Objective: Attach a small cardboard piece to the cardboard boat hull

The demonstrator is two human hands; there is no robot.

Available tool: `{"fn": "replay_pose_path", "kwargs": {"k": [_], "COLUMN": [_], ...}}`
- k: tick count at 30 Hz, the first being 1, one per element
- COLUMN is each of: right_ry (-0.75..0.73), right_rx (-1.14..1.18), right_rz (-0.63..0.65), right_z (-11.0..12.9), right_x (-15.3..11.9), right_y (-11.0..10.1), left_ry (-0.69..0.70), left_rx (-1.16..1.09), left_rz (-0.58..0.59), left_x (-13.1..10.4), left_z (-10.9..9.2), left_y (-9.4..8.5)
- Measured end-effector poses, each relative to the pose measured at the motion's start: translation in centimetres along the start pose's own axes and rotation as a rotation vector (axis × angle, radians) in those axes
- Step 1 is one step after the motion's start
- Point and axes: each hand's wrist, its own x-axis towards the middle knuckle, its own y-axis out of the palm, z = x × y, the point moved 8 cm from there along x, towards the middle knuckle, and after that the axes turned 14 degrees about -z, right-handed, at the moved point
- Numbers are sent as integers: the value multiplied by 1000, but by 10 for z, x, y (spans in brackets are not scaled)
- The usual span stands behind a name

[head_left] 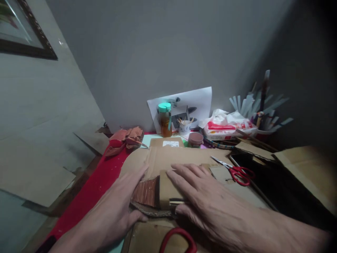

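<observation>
My left hand (118,207) lies flat on a large sheet of brown cardboard (168,156), fingers together, its thumb at the edge of a small cardboard piece (164,191). That piece has a reddish-brown ribbed part (146,192) on its left. My right hand (202,196) presses flat on top of the small piece, fingers spread and pointing left. A thin dark strip sticks out under the right thumb. Neither hand grips anything.
Red-handled scissors (235,171) lie right of my right hand; another red handle (179,239) shows at the bottom edge. At the back stand an orange bottle with a teal cap (165,120), a small cup (184,127), a round tin (195,138), a tissue pack (229,128) and a holder of sticks (259,109).
</observation>
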Motion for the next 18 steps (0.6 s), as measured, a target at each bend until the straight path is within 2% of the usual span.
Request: {"fn": "replay_pose_path", "kwargs": {"k": [4, 7, 11, 13, 15, 18], "right_ry": [-8, -28, -44, -36, -28, -27], "right_rx": [-10, -36, -32, -17, 6, 32], "right_rz": [33, -27, -130, -169, -189, -205], "right_z": [-1, -3, -7, -11, -14, -16], "right_x": [-6, -11, -23, -30, -37, -44], "right_y": [-4, -12, -21, -23, -25, -30], "left_ry": [62, 75, 171, 120, 14, -80], "left_rx": [1, 22, -20, -94, -243, -550], "left_rz": [-85, -153, -273, -365, -401, -334], "left_x": [-2, -6, -13, -16, -17, -19], "left_z": [-5, -10, -33, -39, -38, -38], "left_y": [0, -5, -17, -26, -29, -21]}}
